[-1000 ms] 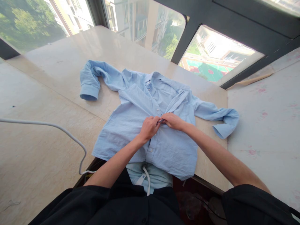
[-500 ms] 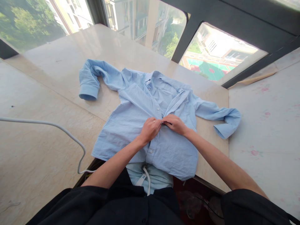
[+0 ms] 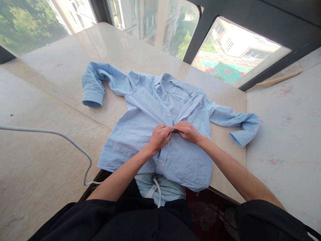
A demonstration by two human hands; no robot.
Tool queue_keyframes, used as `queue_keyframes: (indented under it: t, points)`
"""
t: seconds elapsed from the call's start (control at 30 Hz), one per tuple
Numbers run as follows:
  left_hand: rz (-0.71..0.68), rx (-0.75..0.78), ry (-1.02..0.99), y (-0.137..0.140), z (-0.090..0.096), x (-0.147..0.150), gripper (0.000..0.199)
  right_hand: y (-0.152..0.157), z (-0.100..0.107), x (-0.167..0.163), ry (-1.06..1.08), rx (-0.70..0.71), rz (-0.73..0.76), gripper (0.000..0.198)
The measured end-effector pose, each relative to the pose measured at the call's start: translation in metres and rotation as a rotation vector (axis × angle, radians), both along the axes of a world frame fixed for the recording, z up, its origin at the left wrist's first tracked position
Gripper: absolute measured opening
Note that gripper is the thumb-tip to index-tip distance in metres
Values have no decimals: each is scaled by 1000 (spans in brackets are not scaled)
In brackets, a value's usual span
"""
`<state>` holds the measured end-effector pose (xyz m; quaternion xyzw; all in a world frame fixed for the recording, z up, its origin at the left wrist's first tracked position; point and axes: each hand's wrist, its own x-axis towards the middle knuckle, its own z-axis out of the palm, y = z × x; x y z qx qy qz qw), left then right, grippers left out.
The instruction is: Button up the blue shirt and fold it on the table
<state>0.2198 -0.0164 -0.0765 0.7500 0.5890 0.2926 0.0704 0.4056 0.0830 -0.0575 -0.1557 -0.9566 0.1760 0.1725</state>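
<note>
A light blue button-up shirt [image 3: 142, 110] lies front side up, its collar toward the window and its sleeves spread to both sides. The upper front hangs open in a V, while lower down the two front edges meet. My left hand [image 3: 161, 137], with a ring on one finger, pinches the front edge at mid-chest. Touching it from the other side, my right hand [image 3: 187, 131] pinches the opposite edge. The fingertips meet and hide whatever button is between them. A white button [image 3: 161, 161] shows on the placket below my hands.
The shirt rests on a pale stone-look ledge [image 3: 62, 87] under dark-framed windows [image 3: 194, 40]. A grey-white cable [image 3: 67, 138] curves across the left side. Flower-patterned wallpaper [image 3: 281, 134] borders the right. Below the ledge's front edge, a clear plastic bag [image 3: 207, 216] is partly visible.
The view has shifted slightly. Both hands stay at the same spot on the shirt front, with only small finger movement; the shirt lies as before.
</note>
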Motion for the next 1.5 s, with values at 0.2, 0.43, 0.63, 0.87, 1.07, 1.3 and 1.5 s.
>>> queue_keyframes:
  t: [0.2,0.43,0.63,0.87,1.07,1.3,1.5]
  points:
    - [-44,31,-13,0,-3,-2,11,-3,-1,2,14,72,14,24]
    - [-21,74,-32,-3,-3,-3,7,-4,-3,0,31,76,17,24]
    - [15,101,-78,-3,-4,-3,5,-3,-2,-3,28,60,26,22]
    - [13,71,-45,-4,-2,-4,7,-6,-6,-2,17,52,2,23]
    - [23,60,-98,-4,-2,-3,4,-6,-8,-3,18,41,-13,24]
    - [35,59,-160,-4,-1,-4,7,-3,-8,-5,-9,-23,-9,21]
    - [35,-12,-252,-3,-2,-4,7,-7,-8,-6,27,-54,-86,19]
